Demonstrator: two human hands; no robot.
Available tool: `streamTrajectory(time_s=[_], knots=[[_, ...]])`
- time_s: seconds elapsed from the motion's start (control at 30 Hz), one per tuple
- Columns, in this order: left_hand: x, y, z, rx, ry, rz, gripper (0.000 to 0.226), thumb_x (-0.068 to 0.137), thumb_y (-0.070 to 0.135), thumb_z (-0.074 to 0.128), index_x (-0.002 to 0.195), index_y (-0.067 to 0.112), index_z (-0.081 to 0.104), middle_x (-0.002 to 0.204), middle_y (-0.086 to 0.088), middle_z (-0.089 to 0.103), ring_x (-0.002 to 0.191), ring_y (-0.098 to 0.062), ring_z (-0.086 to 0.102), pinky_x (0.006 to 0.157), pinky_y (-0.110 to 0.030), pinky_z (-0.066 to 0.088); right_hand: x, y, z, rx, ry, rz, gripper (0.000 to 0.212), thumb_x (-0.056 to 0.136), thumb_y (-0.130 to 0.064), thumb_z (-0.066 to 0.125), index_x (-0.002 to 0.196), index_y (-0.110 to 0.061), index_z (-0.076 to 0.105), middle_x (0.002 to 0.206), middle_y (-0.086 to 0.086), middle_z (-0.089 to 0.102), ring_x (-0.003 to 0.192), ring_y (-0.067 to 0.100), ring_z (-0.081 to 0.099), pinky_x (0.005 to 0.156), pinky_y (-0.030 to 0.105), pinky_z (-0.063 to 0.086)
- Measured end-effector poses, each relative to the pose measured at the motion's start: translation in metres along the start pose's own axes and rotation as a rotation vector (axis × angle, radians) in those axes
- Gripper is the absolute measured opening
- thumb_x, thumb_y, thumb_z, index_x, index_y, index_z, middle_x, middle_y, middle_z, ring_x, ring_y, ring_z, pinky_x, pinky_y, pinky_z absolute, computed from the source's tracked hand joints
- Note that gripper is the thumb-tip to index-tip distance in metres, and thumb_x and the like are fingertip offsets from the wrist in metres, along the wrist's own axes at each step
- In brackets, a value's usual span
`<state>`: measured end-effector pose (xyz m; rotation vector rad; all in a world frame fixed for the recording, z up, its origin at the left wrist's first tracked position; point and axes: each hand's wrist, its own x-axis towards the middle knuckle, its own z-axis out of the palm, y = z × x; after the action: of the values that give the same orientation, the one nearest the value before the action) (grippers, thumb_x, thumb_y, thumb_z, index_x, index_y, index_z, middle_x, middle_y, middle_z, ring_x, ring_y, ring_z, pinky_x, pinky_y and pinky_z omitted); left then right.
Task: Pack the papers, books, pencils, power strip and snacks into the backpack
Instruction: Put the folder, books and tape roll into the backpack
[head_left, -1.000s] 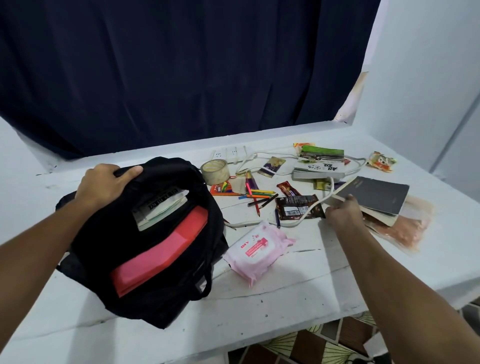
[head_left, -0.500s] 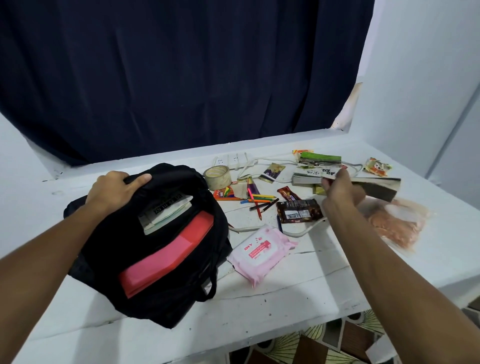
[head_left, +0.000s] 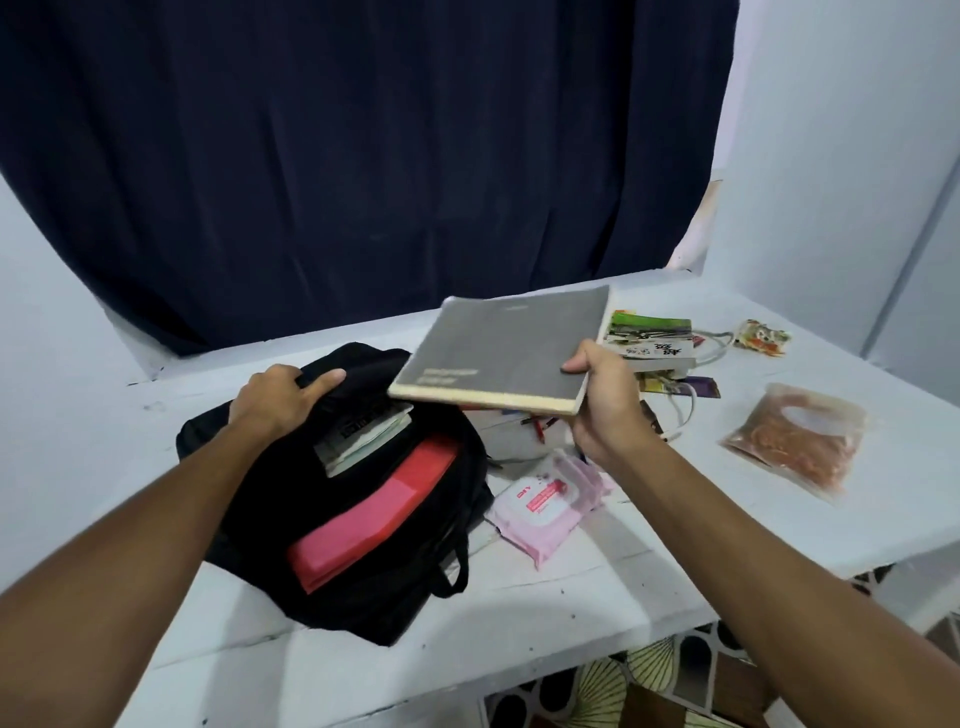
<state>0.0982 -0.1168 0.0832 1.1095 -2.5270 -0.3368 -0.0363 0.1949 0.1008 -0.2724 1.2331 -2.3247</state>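
Thick grey-covered book with cream page edges (head_left: 506, 353), cover slightly blurred, faint lettering near its lower left corner. It is in the air, tilted, just above the far right side of the open black fabric backpack (head_left: 332, 499). Right hand (head_left: 605, 402) grips the book's right edge, thumb on the cover, fingers curled underneath. Left hand (head_left: 283, 397) pinches the backpack's top rim at the far left, thumb on the rim, holding the mouth open.

Inside the backpack: a red and pink flat folder (head_left: 379, 512) toward the near side, a stack of papers and booklets (head_left: 363, 436) behind it. Backpack lies on a white painted table (head_left: 597, 587).

Right of the backpack, touching its side: pink soft pack of wet wipes (head_left: 545, 499). Farther right of the backpack, well apart: clear plastic bag of orange-brown snacks (head_left: 797, 441). Beyond the wipes, partly hidden under the book: coloured pencils (head_left: 537, 423) and a white cable (head_left: 683, 415). Far right of the backpack: a stack of books with a green-covered one on top (head_left: 649, 335), a small orange snack packet (head_left: 763, 336) beyond it.

Behind the table a dark navy curtain (head_left: 363, 156) hangs; pale blue-white walls (head_left: 841, 156) on the right. Patterned floor tiles (head_left: 649, 680) show under the table's near edge.
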Motion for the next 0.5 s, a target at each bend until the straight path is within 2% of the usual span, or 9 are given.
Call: streamTrajectory(time_s=[0.07,0.23,0.3,0.4,0.5], knots=[[-0.001,0.001,-0.002,-0.003,0.01,-0.008,0.076,0.078,0.078,0.044,0.073,0.004,0.059,0.072,-0.007,0.058,0.076,-0.031,0.055,0.068,-0.037,0.042,-0.012,0.012,0.007,-0.008,-0.062,0.146,0.03,0.077,-0.005,0.037,0.1,-0.003,0.057,0.092,0.014,0.062,0.068,0.027,0.061,0.04,0.027,0.049],[0.004,0.003,-0.007,-0.028,0.064,-0.029,0.072,0.081,0.076,0.046,0.071,0.005,0.057,0.072,-0.008,0.059,0.073,-0.031,0.054,0.065,-0.036,0.04,-0.014,0.053,0.016,0.065,-0.111,0.377,0.037,0.077,-0.009,0.035,0.105,-0.007,0.059,0.091,0.012,0.065,0.076,0.028,0.063,0.045,0.029,0.053],[0.01,0.003,-0.01,-0.04,0.108,-0.012,0.072,0.082,0.075,0.046,0.072,0.005,0.058,0.072,-0.008,0.06,0.071,-0.029,0.054,0.064,-0.036,0.04,-0.007,0.068,0.021,0.078,-0.114,0.426,0.037,0.077,-0.008,0.036,0.105,-0.006,0.059,0.093,0.014,0.065,0.078,0.029,0.063,0.048,0.031,0.055],[0.02,0.005,-0.018,-0.076,0.163,0.016,0.069,0.083,0.072,0.05,0.07,0.005,0.06,0.066,-0.008,0.06,0.065,-0.026,0.055,0.061,-0.035,0.041,0.01,0.088,0.033,0.089,-0.126,0.473,0.029,0.079,-0.005,0.037,0.097,-0.006,0.06,0.085,0.012,0.066,0.072,0.028,0.064,0.05,0.032,0.056],[0.027,0.011,-0.029,-0.078,0.206,0.029,0.065,0.083,0.068,0.054,0.061,0.007,0.05,0.058,-0.007,0.056,0.059,-0.022,0.054,0.052,-0.033,0.036,0.032,0.107,0.057,0.143,-0.168,0.517,0.031,0.078,0.0,0.037,0.099,-0.004,0.059,0.091,0.015,0.066,0.077,0.03,0.064,0.058,0.035,0.056]])
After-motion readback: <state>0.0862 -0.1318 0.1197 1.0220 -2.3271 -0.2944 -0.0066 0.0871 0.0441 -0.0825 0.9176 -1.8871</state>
